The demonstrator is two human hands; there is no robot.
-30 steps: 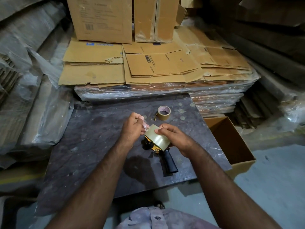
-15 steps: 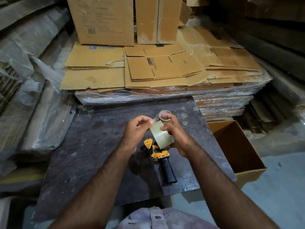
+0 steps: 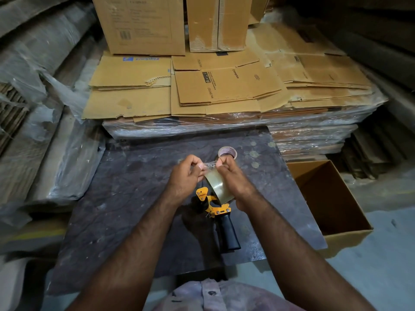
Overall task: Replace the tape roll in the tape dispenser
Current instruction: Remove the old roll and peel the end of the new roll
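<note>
The right hand (image 3: pixel 233 179) partly hides the clear, glossy tape roll (image 3: pixel 217 186), gripped above the dark counter (image 3: pixel 125 198) centre. The left hand (image 3: pixel 183 176) pinches its crinkled free end. The yellow, black-handled tape dispenser (image 3: pixel 215 212) lies below.

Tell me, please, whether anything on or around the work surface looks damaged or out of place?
Only small things. The flattened carton on the stack behind has a ragged, torn edge, and the plastic wrap at left hangs in shreds. The spent tape core lies loose on the dark slab. The hands' work looks orderly.
</note>
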